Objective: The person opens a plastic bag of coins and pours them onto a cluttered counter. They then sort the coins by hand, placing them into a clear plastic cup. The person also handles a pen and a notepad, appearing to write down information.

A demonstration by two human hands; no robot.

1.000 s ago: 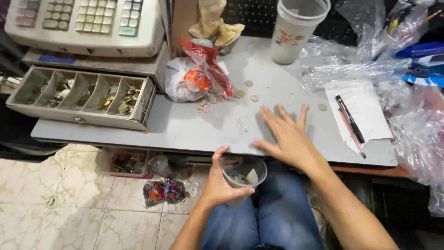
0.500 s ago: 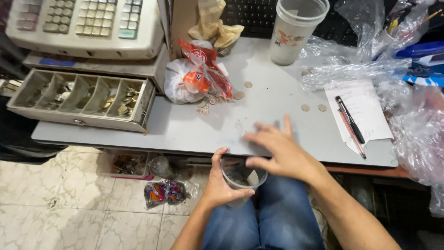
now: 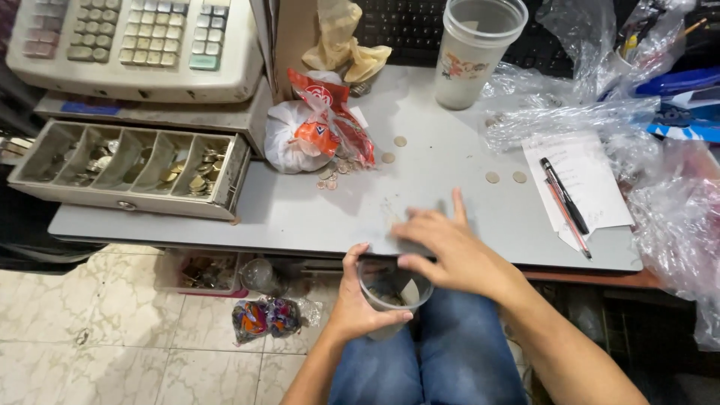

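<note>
bench [image 3: 300, 217]: grey, right hand [image 3: 450, 251] flat on its edge, fingers spread, holding nothing | left hand [image 3: 358, 300] wraps small clear cup [image 3: 394, 292] just below that edge | cup looks light, thin, squashy, so grip around its wall | coins [image 3: 390, 296] inside

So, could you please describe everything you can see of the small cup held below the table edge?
The small cup is clear plastic, round-mouthed and upright, held just under the front edge of the grey table, above the person's lap. The left hand wraps its side, thumb along the near rim. The right hand lies at the table edge with fingers over the cup's mouth. A few coins show at the bottom, blurred.
</note>
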